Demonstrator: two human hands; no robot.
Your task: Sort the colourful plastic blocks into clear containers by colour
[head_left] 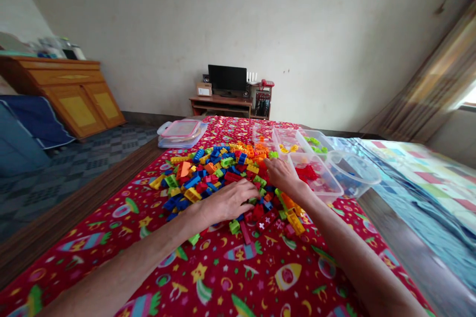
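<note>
A pile of several coloured plastic building bricks (pixel 208 171) lies on a red cloth printed with rockets and stars (pixel 223 272). My left hand (pixel 228 200) rests palm down on the near edge of the pile, fingers stretched over blue and green bricks. My right hand (pixel 280 174) lies on the pile's right side, fingers curled down among red bricks; what they grip is hidden. Just right of it stands a clear tub holding red bricks (pixel 316 176).
More clear tubs hold yellow (pixel 288 146), green (pixel 316 143) and blue bricks (pixel 351 173). Stacked lids (pixel 182 131) lie at the cloth's far left. A wooden cabinet (pixel 74 94) and a monitor on a low desk (pixel 227 79) stand by the wall. Bedding lies at the right.
</note>
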